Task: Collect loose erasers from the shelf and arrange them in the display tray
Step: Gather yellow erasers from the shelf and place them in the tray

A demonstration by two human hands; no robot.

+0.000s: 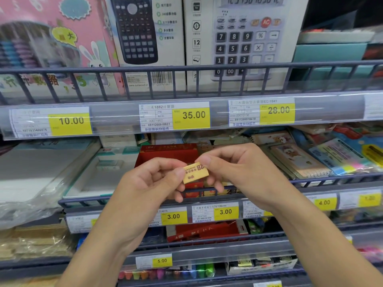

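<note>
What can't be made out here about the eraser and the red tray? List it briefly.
- Eraser, head view: both ends are covered by the fingers of the left hand and right hand; the small print beside "2B" is too fine to read.
- Red display tray, head view: the hands and the shelf rail hide its inside, so its fill cannot be told.
- Other loose erasers: none can be picked out.

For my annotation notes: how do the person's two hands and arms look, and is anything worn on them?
Both arms are bare up to the frame edge: no sleeves, gloves, watch, bracelets or rings are visible. The left hand and right hand have short, unpainted nails. No marks or tattoos show on the forearms.
</note>
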